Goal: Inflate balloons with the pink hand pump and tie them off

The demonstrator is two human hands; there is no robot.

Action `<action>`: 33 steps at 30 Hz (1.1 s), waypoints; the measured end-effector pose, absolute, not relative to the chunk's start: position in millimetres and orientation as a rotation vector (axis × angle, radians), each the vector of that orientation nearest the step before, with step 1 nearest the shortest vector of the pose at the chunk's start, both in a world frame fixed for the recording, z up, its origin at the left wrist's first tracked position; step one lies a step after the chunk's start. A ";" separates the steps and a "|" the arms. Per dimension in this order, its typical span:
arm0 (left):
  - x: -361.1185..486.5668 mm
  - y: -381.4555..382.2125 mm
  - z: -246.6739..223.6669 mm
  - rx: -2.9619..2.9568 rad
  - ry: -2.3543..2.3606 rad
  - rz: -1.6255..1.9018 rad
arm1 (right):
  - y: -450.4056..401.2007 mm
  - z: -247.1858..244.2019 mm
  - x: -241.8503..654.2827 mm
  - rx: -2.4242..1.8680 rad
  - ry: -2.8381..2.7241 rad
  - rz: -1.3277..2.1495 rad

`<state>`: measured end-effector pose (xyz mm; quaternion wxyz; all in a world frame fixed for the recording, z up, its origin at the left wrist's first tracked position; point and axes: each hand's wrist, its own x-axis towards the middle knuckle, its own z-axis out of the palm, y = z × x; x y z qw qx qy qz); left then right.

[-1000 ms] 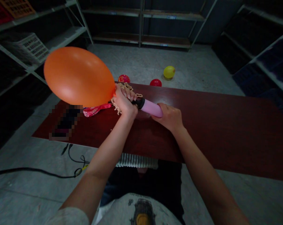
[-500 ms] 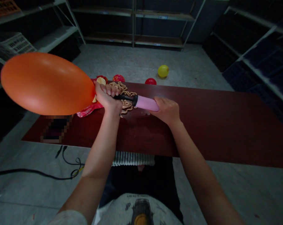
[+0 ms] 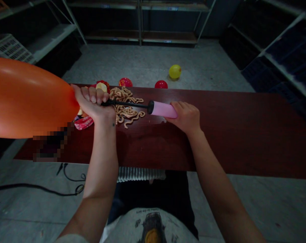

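A large inflated orange balloon (image 3: 28,98) fills the left of the view, its neck end at the fingers of my left hand (image 3: 94,103). That hand is closed round the black handle end of a pink pump (image 3: 164,109). Between my hands the pump's black rod (image 3: 131,104) is drawn out. My right hand (image 3: 185,116) wraps round the far end of the pink barrel. Beneath and beside the rod, a pile of long, wavy tan balloons (image 3: 123,94) lies on the dark red table (image 3: 244,135).
A red and white packet (image 3: 84,123) lies left of my left wrist. Beyond the table are a yellow balloon (image 3: 174,72) and two red ones (image 3: 161,84). Shelving (image 3: 170,37) stands behind. A black cable (image 3: 33,186) runs over the floor at left.
My left hand has moved left with the pump handle and orange balloon, exposing more rod and more of the tan pile. My right hand has shifted slightly right, still round the barrel.
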<state>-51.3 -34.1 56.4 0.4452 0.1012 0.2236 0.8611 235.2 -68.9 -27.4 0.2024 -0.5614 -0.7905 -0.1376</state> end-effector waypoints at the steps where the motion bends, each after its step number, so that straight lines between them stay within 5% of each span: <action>1: -47.9 -34.0 56.5 0.263 0.559 2.133 | -69.8 -28.4 232.1 -1.566 -2.220 -0.358; 15: 22.6 -29.3 32.9 0.301 0.672 1.964 | -73.0 -36.6 194.7 -1.621 -2.259 -0.130; 33: -22.8 -30.8 48.0 0.117 0.611 2.044 | -65.5 -32.5 223.5 -1.513 -2.269 -0.412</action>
